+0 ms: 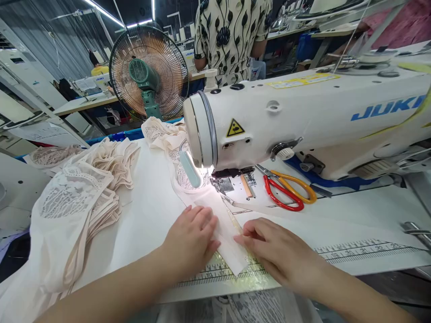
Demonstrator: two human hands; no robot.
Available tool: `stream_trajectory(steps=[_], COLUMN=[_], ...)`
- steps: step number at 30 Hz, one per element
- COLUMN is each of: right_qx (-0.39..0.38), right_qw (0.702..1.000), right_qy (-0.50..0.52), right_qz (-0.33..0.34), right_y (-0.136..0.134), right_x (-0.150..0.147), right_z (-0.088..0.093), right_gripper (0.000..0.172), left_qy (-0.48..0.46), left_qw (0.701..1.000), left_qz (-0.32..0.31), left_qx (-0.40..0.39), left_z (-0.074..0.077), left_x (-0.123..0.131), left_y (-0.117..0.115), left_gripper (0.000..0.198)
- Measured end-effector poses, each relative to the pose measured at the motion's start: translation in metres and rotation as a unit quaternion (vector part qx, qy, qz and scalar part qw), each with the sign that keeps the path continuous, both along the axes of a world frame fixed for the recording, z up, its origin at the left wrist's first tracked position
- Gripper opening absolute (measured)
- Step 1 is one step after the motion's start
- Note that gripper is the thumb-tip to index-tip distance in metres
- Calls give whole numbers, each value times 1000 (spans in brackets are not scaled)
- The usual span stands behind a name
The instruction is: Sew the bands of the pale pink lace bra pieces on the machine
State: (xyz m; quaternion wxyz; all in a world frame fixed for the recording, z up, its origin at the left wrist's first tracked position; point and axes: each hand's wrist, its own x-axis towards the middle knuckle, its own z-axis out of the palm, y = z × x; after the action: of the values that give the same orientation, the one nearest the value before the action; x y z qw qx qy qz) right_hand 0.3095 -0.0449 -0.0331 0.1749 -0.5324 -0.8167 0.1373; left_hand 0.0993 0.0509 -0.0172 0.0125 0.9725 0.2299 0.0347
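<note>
White flat sewing bench (370, 211), printed ruler scale (363, 251) along its front edge. White JUKI sewing machine (303, 121) sits across the back right. Red-and-orange-handled scissors (286, 190) lie just in front of the machine. Stack of cream lace fabric pieces (84, 197) fills the left end. Narrow cream fabric strip (225, 233) runs from the needle plate to the front edge, both hands resting flat on it.

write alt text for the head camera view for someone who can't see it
Two bare hands, the left hand and the right hand, press a strip of cream fabric flat on a sewing machine table. Scissors lie under the machine's arm, a stack of lace pieces sits left, and a fan stands behind.
</note>
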Motion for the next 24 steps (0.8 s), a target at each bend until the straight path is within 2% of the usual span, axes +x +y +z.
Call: stream_trajectory(steps=[2, 5, 15, 24], right_qx=[-10, -8, 12, 43], right_qw=[1000, 1000, 1000, 999], right_qy=[-1, -4, -8, -31], right_qz=[7, 7, 2, -15], right_y=[-4, -4, 9, 25], right_x=[0, -2, -3, -3], right_z=[-4, -7, -5, -3], right_gripper=[33, 34, 26, 26], left_qy=[-13, -18, -12, -40], left_qw=[999, 995, 989, 983], left_qz=[-51, -91, -149, -177], left_qx=[-15, -26, -17, 31], left_z=[-1, -3, 1, -5], left_x=[2, 6, 14, 16], left_y=[-6, -10, 4, 23], left_gripper=[43, 43, 34, 27])
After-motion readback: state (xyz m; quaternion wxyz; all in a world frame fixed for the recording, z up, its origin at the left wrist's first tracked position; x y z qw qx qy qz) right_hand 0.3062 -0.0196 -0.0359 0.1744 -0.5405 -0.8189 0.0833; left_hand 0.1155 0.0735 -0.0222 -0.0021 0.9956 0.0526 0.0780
